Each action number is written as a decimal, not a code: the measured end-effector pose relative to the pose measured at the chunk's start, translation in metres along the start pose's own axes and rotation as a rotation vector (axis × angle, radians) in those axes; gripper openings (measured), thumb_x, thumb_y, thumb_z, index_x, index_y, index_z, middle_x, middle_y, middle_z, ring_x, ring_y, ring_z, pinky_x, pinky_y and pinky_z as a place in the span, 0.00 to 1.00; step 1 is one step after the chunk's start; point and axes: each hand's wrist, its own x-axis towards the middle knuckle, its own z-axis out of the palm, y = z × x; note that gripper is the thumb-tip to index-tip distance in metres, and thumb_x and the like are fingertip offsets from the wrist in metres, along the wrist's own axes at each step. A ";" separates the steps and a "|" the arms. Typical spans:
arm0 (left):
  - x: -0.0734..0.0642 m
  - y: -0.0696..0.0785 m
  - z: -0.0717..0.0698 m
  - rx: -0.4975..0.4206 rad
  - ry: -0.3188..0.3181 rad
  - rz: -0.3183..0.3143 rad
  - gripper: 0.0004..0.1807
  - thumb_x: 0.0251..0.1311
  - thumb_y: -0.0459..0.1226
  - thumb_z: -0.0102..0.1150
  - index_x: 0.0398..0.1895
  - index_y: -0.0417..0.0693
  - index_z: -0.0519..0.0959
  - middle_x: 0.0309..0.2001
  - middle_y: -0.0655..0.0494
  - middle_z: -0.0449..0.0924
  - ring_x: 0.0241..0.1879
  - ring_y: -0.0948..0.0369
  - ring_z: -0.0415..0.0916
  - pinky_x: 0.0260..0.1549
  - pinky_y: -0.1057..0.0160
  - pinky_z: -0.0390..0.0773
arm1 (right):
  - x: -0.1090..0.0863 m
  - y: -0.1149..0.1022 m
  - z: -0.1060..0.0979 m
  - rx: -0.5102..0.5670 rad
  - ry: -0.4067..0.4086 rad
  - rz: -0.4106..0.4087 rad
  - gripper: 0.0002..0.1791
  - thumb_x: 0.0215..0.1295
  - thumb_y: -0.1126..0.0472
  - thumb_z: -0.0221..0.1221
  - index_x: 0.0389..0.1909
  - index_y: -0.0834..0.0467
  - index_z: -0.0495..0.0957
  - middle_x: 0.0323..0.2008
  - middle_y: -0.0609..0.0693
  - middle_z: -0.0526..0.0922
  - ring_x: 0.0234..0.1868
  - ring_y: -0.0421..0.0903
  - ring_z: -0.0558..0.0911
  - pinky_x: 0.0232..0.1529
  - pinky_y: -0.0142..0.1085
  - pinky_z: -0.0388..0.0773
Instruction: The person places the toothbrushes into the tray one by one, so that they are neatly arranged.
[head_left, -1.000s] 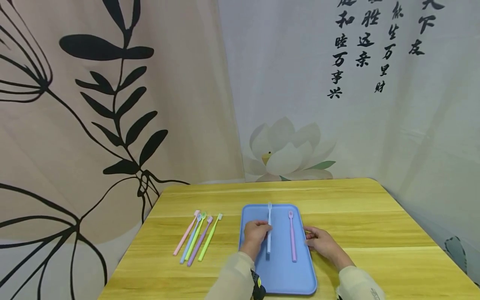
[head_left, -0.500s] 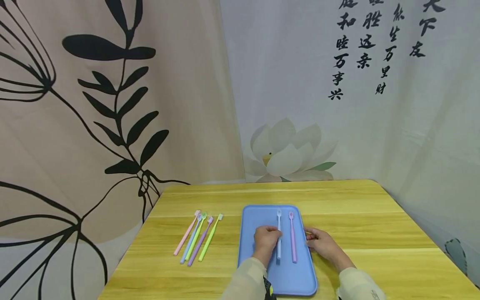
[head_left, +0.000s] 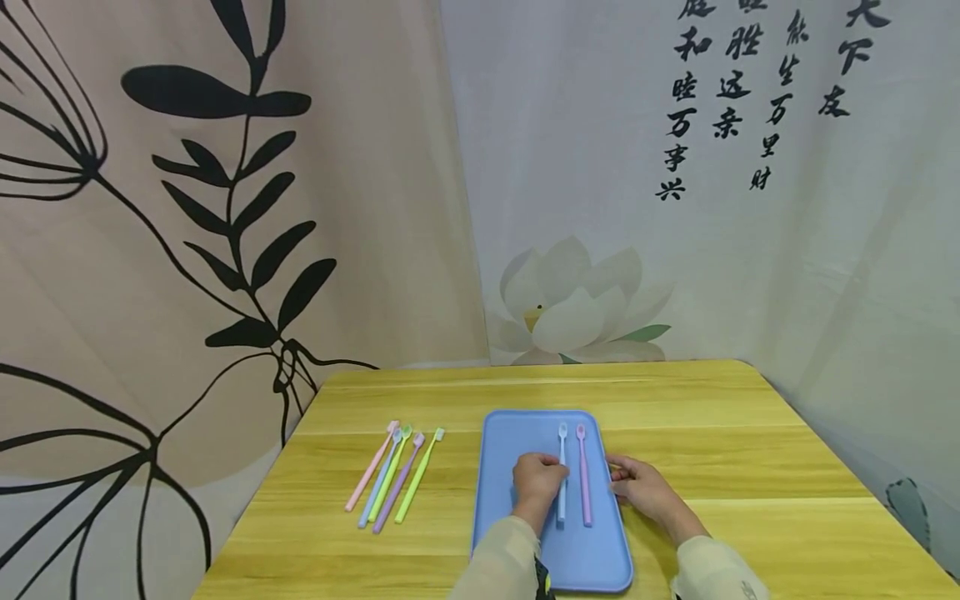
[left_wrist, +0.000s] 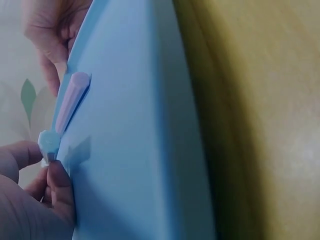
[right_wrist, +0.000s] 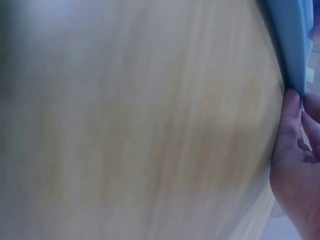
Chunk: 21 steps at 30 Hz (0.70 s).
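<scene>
My left hand (head_left: 538, 482) pinches a light blue toothbrush (head_left: 562, 500) by the middle of its handle, over the blue tray (head_left: 502, 433). In the left wrist view, thumb and finger hold the blue toothbrush (left_wrist: 49, 142) from either side. Just right of it, a purple toothbrush (head_left: 585, 483) lies lengthwise on the tray, nearly parallel. My right hand (head_left: 647, 492) grips the tray's right rim; in the right wrist view, its thumb and fingers meet at the tray edge (right_wrist: 295, 45). Whether the blue toothbrush touches the tray floor is hard to tell.
Left of the tray, several toothbrushes lie side by side on the wooden table (head_left: 300, 550): a pink one (head_left: 371, 468), a blue one, green ones and a purple one (head_left: 398, 485). A printed curtain (head_left: 405, 208) hangs behind the table.
My left hand has carried the light blue toothbrush rightward and toward me across the tray, close beside the purple one. The right hand stays at the tray's rim.
</scene>
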 end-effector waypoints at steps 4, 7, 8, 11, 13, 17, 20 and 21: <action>0.000 0.001 0.002 0.043 -0.008 0.020 0.04 0.39 0.32 0.68 0.20 0.45 0.82 0.20 0.58 0.75 0.21 0.61 0.71 0.21 0.63 0.74 | 0.000 0.001 0.000 -0.005 0.005 0.003 0.25 0.57 0.75 0.52 0.58 0.68 0.66 0.36 0.57 0.72 0.36 0.48 0.73 0.36 0.40 0.77; 0.000 0.001 0.002 0.096 0.001 0.067 0.04 0.38 0.31 0.67 0.18 0.45 0.81 0.19 0.59 0.75 0.20 0.62 0.71 0.20 0.64 0.73 | 0.000 0.002 -0.001 -0.002 0.005 0.002 0.25 0.57 0.74 0.52 0.58 0.68 0.66 0.36 0.57 0.71 0.36 0.48 0.73 0.37 0.40 0.76; 0.000 0.001 0.002 0.113 0.008 0.086 0.04 0.37 0.31 0.67 0.18 0.45 0.81 0.18 0.59 0.74 0.20 0.62 0.70 0.20 0.64 0.73 | 0.001 0.002 -0.001 -0.001 0.006 0.001 0.25 0.57 0.75 0.52 0.58 0.68 0.66 0.36 0.57 0.71 0.36 0.48 0.73 0.37 0.40 0.77; 0.000 0.000 0.002 0.144 0.025 0.133 0.04 0.36 0.30 0.66 0.16 0.45 0.80 0.17 0.59 0.73 0.19 0.62 0.69 0.19 0.64 0.72 | 0.002 0.002 0.000 -0.007 0.010 -0.002 0.25 0.57 0.74 0.52 0.58 0.67 0.67 0.36 0.57 0.72 0.36 0.48 0.73 0.37 0.40 0.77; 0.000 0.001 0.002 0.146 0.031 0.136 0.04 0.36 0.29 0.65 0.16 0.45 0.80 0.17 0.59 0.74 0.18 0.62 0.70 0.18 0.64 0.72 | 0.002 0.003 0.000 -0.011 0.010 -0.006 0.25 0.57 0.74 0.52 0.58 0.67 0.67 0.36 0.56 0.72 0.36 0.48 0.73 0.36 0.40 0.77; -0.001 0.003 0.002 0.142 0.020 0.119 0.04 0.38 0.29 0.65 0.16 0.45 0.80 0.17 0.59 0.74 0.19 0.62 0.70 0.18 0.64 0.72 | 0.002 0.002 0.001 -0.007 0.001 -0.009 0.25 0.57 0.74 0.52 0.58 0.67 0.67 0.36 0.57 0.72 0.36 0.48 0.74 0.36 0.40 0.76; -0.003 0.005 0.003 0.147 0.011 0.116 0.04 0.38 0.29 0.65 0.16 0.45 0.80 0.17 0.59 0.73 0.19 0.62 0.69 0.18 0.64 0.72 | 0.000 0.000 0.001 -0.010 -0.002 -0.006 0.25 0.57 0.75 0.52 0.58 0.68 0.67 0.35 0.57 0.72 0.35 0.48 0.73 0.36 0.40 0.76; -0.004 0.006 0.004 0.151 0.010 0.117 0.04 0.38 0.30 0.65 0.16 0.45 0.80 0.17 0.59 0.73 0.18 0.63 0.69 0.18 0.64 0.72 | 0.000 -0.001 0.001 -0.009 -0.002 -0.006 0.25 0.56 0.75 0.52 0.58 0.68 0.66 0.35 0.57 0.71 0.35 0.48 0.73 0.36 0.41 0.76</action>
